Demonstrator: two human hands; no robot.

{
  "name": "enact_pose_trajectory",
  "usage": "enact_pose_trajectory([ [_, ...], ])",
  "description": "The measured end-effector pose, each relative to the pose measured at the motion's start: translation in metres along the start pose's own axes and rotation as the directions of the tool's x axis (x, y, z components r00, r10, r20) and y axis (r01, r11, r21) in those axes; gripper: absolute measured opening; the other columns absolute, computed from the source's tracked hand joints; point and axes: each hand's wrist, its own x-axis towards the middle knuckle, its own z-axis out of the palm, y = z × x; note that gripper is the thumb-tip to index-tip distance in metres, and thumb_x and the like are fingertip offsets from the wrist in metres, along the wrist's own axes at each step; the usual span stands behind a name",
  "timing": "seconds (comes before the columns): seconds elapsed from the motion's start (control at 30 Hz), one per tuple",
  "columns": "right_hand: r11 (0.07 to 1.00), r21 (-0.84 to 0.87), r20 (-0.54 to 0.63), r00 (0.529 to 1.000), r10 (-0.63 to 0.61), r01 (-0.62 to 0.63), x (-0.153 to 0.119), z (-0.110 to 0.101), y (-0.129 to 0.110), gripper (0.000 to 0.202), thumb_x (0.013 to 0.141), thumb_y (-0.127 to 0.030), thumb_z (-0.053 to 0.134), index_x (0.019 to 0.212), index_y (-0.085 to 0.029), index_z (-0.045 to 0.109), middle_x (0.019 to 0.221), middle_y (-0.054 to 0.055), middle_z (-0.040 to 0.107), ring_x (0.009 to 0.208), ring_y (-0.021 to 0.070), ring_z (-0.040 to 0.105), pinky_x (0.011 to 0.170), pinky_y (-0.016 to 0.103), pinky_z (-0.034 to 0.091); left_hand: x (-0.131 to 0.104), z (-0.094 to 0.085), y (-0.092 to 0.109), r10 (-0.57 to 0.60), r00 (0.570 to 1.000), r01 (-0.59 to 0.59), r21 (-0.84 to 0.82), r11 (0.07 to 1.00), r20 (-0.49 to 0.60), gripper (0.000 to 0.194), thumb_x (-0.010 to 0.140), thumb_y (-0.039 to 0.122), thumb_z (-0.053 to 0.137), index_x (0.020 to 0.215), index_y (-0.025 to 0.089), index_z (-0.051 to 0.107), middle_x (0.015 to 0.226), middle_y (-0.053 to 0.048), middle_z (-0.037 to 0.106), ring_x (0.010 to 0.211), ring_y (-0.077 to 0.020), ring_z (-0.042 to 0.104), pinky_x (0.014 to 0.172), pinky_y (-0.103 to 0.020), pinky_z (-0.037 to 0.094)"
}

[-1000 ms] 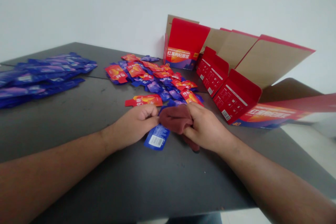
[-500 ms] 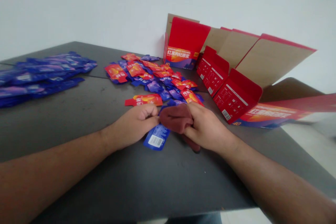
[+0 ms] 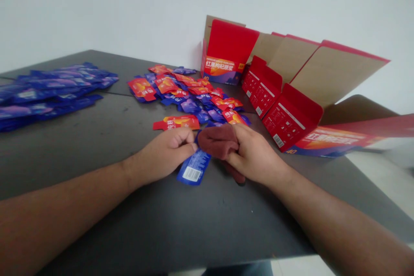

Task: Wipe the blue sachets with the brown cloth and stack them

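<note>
My left hand (image 3: 171, 148) is closed, pinching the edge of a blue sachet (image 3: 193, 168) whose barcode side faces up. In my right hand (image 3: 257, 153) is a bunched brown cloth (image 3: 218, 141), which covers the sachet's far end. A fold of the cloth hangs below my right fingers towards the table. Just beyond my left hand lies a single red sachet (image 3: 181, 121). Behind both hands spreads a loose pile of red and blue sachets (image 3: 189, 99).
On the dark table (image 3: 155, 220), a stack of blue sachets (image 3: 54, 88) lies at the left. Open red cartons stand at the right: one at the back (image 3: 223, 56), others nearer, one carton (image 3: 333, 140) by the right edge. A white wall rises behind.
My right hand and the cloth have shifted very slightly over the sachet. My left hand keeps its pinch in nearly the same place, and the rest looks the same.
</note>
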Motion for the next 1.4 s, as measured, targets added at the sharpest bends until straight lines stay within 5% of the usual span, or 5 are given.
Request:
enact_pose_trajectory([
  [0.27,0.992,0.006,0.122,0.985,-0.125,0.125,-0.0029,0.0022,-0.0037,0.014,0.078,-0.019,0.064,0.091,-0.019,0.059,0.091,0.004,0.064,0.088,0.0202,0.060,0.075,0.031,0.047,0.0006,-0.0013,0.0006,0.003,0.999,-0.003,0.006,1.000,0.041,0.024,0.088,0.031,0.057,0.070,0.019,0.049,0.066,0.004,0.051,0.063,-0.0114,0.046,0.056,-0.024,0.036],
  [0.5,0.997,0.066,0.010,0.999,0.036,-0.037,0.0030,-0.0026,-0.0004,0.037,0.086,-0.018,0.059,0.123,-0.022,0.064,0.111,0.005,0.071,0.099,0.0196,0.065,0.085,0.032,0.049,-0.0013,-0.0001,-0.0013,0.014,0.999,-0.013,-0.015,1.000,0.047,0.022,0.089,0.030,0.057,0.072,0.019,0.050,0.066,0.004,0.052,0.061,-0.0106,0.048,0.056,-0.023,0.037],
  [0.7,0.993,0.012,0.137,0.984,-0.117,0.116,-0.0033,0.0006,-0.0033,0.016,0.077,-0.019,0.065,0.092,-0.018,0.061,0.092,0.005,0.065,0.088,0.0206,0.061,0.076,0.032,0.047,-0.0007,-0.0011,0.0006,0.016,0.999,-0.016,0.002,1.000,0.039,0.025,0.090,0.031,0.057,0.070,0.018,0.049,0.066,0.004,0.050,0.062,-0.0108,0.045,0.056,-0.023,0.035],
  [1.13,0.997,0.017,0.135,0.988,-0.079,0.077,-0.0011,0.0000,-0.0017,0.019,0.078,-0.019,0.065,0.096,-0.018,0.064,0.095,0.005,0.067,0.089,0.0207,0.062,0.077,0.032,0.048,-0.0004,-0.0003,-0.0015,0.014,0.999,-0.014,-0.011,1.000,0.052,0.021,0.089,0.029,0.056,0.071,0.019,0.050,0.066,0.004,0.052,0.061,-0.0110,0.046,0.056,-0.023,0.036],
  [1.4,0.996,0.083,0.035,0.999,0.024,-0.027,0.0028,-0.0022,0.0011,0.042,0.085,-0.016,0.061,0.125,-0.023,0.063,0.113,0.004,0.071,0.100,0.0193,0.065,0.085,0.031,0.048,-0.0011,0.0000,-0.0030,-0.001,0.999,0.002,-0.015,1.000,0.044,0.021,0.089,0.031,0.057,0.074,0.019,0.050,0.067,0.004,0.053,0.061,-0.0112,0.048,0.056,-0.023,0.037],
])
